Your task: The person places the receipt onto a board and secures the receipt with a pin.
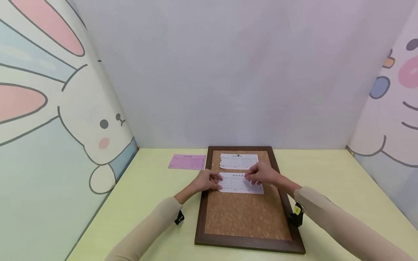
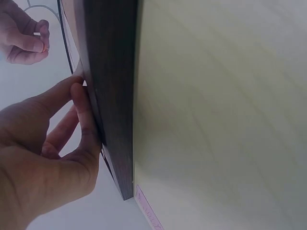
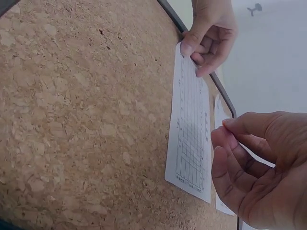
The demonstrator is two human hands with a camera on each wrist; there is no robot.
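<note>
A framed corkboard (image 1: pixel 245 217) lies on the table. Across its upper part is a white printed form (image 1: pixel 234 185), whose left end my left hand (image 1: pixel 208 179) holds with thumb and fingertips. Over the form's upper right part, my right hand (image 1: pixel 263 173) pinches a small orange-red thing (image 3: pixel 224 123), possibly a pushpin, mostly hidden by the fingertips. In the right wrist view these fingertips look slightly above the paper. Higher on the board lies a second white form (image 1: pixel 232 163) with a torn-looking left edge, a green pushpin (image 1: pixel 238 155) at its top middle.
A pink printed form (image 1: pixel 187 162) lies on the pale yellow table (image 1: pixel 156 203), left of the board. The board's raised dark wooden frame (image 1: pixel 249 246) borders the cork. A plain wall (image 1: pixel 228 90) stands behind, with cartoon-painted walls on both sides.
</note>
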